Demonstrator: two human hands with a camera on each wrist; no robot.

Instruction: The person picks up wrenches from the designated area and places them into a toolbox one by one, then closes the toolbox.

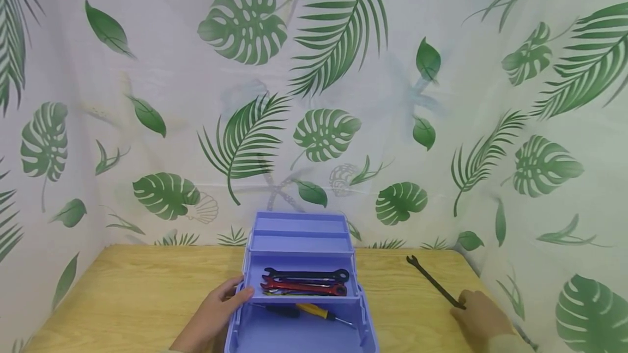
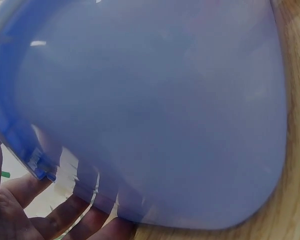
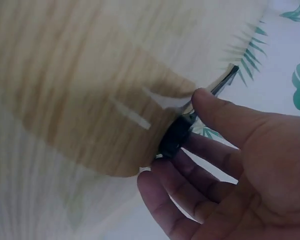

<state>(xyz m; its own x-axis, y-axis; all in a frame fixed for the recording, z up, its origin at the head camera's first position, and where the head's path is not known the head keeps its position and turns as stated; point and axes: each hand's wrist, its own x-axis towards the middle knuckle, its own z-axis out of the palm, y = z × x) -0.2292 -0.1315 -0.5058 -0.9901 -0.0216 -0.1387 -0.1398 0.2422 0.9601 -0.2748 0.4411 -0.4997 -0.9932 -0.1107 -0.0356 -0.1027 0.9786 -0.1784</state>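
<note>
A blue toolbox stands unfolded, its upper tray raised over the lower compartment. My left hand holds the box's left side, thumb over the tray's edge and the other fingers outside, against the blue wall in the left wrist view. At the table's right, my right hand pinches the near end of a black wrench; its open-jawed end points away to the left. In the right wrist view, thumb and fingertips meet around the wrench's dark head, close over the tabletop.
Several wrenches lie in the tray, among them a black wrench and a red wrench. Below it are a yellow-handled screwdriver and a dark handle. A leaf-print curtain borders the wooden table.
</note>
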